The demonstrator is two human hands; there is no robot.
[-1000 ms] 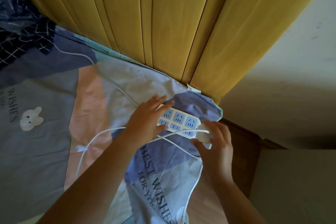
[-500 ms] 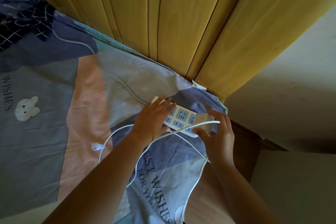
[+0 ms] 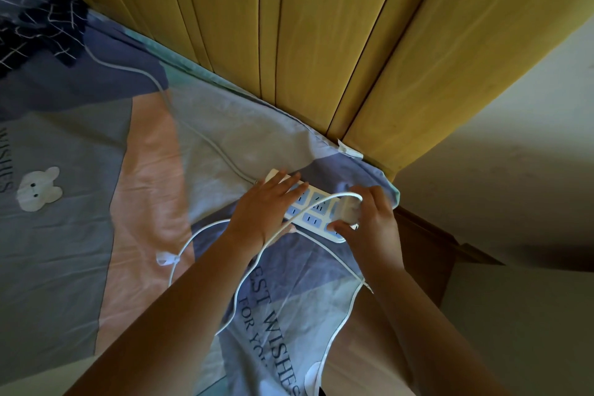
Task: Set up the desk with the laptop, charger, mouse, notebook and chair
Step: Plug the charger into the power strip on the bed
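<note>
Strip (image 3: pixel 316 212) under both hands here: we see a white power strip with blue sockets lying on the sheet (image 3: pixel 80 235), close to the yellow headboard (image 3: pixel 305 42). Our left hand (image 3: pixel 263 206) lies flat on its near end, fingers spread and pressing down. Our right hand (image 3: pixel 369 222) has fingers clamped round the white charger (image 3: pixel 349 209) plug, which sits at the strip's far end. Its cord (image 3: pixel 257 254) loops across the left wrist and down the bed. On the sheet we read "BEST WISHES FOR YOU", partly covered, and a white bear patch (image 3: pixel 38 190) sits far left.
</note>
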